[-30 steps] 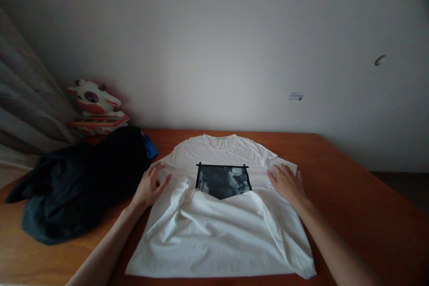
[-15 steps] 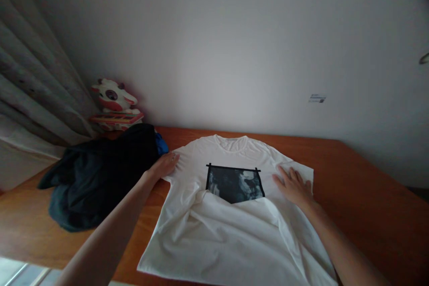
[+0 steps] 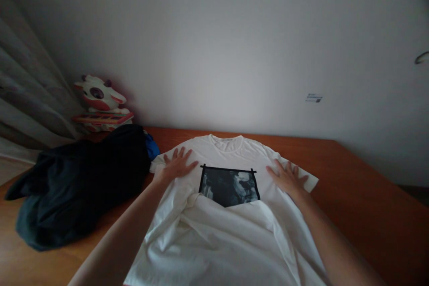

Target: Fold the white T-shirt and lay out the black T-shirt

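A white T-shirt [image 3: 214,241] with a dark photo print [image 3: 229,185] lies spread on the wooden table, its collar toward the wall. Folds of its lower front cover the bottom of the print. On the chest near the left-side sleeve rests my left hand [image 3: 177,164], fingers spread flat and holding nothing. My right hand [image 3: 288,178] lies on the cloth by the right-side sleeve, also open with fingers apart. The print sits between the two hands.
Dark bundled cloth [image 3: 80,183] lies left of the shirt, with a blue piece [image 3: 152,146] at its end. Behind it stands a cow-shaped toy keyboard [image 3: 102,105]. A curtain [image 3: 30,85] hangs at left. The wooden table [image 3: 362,196] meets the wall [image 3: 234,53].
My left hand has moved from the sleeve's edge inward onto the chest, its fingers now spread. My right hand stays on the right side, fingers wider apart. The view has shifted slightly.
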Available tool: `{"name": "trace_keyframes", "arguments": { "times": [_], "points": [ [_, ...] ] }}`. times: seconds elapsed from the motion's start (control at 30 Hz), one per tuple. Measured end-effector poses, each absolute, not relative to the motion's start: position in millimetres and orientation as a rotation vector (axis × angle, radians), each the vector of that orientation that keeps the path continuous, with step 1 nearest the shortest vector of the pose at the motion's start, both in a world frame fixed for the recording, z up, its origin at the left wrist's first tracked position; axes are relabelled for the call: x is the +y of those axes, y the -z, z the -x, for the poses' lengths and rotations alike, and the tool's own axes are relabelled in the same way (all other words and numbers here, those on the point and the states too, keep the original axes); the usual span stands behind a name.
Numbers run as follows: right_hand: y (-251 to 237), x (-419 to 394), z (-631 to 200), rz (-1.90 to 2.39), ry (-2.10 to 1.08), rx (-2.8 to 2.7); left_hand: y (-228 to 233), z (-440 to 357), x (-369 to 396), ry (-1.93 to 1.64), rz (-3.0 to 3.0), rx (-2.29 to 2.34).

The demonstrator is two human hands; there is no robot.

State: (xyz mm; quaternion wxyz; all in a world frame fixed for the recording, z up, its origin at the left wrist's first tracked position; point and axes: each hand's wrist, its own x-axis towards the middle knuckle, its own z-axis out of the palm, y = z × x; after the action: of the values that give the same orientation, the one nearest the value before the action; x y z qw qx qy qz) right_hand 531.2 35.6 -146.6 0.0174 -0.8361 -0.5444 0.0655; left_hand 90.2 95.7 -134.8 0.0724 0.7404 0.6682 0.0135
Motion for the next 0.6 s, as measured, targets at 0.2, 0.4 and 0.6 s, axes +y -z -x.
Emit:
{"name": "trace_keyframes", "arguments": {
  "times": [0.2,0.4,0.6],
  "points": [
    [154.7,47.2,-548.2,2.557,-0.159,-1.657,140.5,-91.8,110.6,-0.086,-2.245,2.047],
    [151.7,43.8,-557.4,2.334,0.059,-1.732,138.2,-96.0,107.1,-0.376,-2.465,2.106],
    [125.7,-13.7,-552.0,1.726,0.083,-2.023,107.0,-69.1,55.0,-0.526,-2.597,1.566]
  ]
}}
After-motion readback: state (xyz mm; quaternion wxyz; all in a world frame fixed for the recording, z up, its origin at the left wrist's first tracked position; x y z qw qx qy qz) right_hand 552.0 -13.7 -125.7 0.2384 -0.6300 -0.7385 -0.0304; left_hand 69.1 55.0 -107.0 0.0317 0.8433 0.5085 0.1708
